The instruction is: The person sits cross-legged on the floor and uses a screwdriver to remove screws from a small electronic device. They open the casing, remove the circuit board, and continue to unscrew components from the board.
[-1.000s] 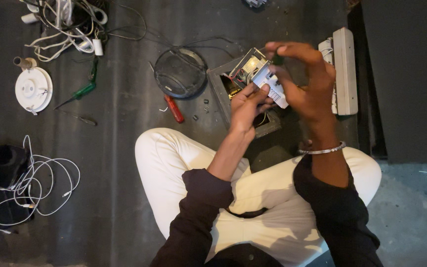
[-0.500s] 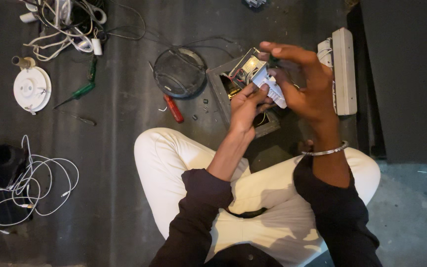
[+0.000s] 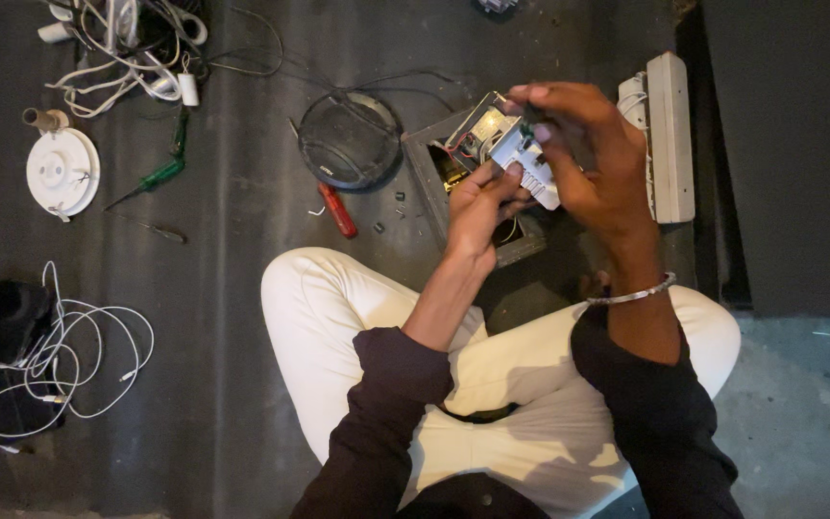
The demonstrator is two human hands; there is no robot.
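Both hands hold a small white electrical module [image 3: 523, 159] with coloured wires, lifted above an opened grey device housing [image 3: 439, 187] on the floor. My left hand [image 3: 480, 207] grips the module from below with the fingers curled. My right hand [image 3: 593, 159] arches over its top, with the fingertips pinching at the upper edge and a metal bangle on the wrist. I sit cross-legged in white trousers and dark sleeves.
A round black cover [image 3: 348, 139], a red-handled screwdriver [image 3: 338, 210] and small screws lie left of the housing. A green screwdriver [image 3: 156, 178], a white round fitting [image 3: 61, 171], tangled white cables [image 3: 127, 48] and a white power strip [image 3: 670, 135] lie around.
My right hand's fingers have curled further over the top of the module. The left hand stays under it in about the same place.
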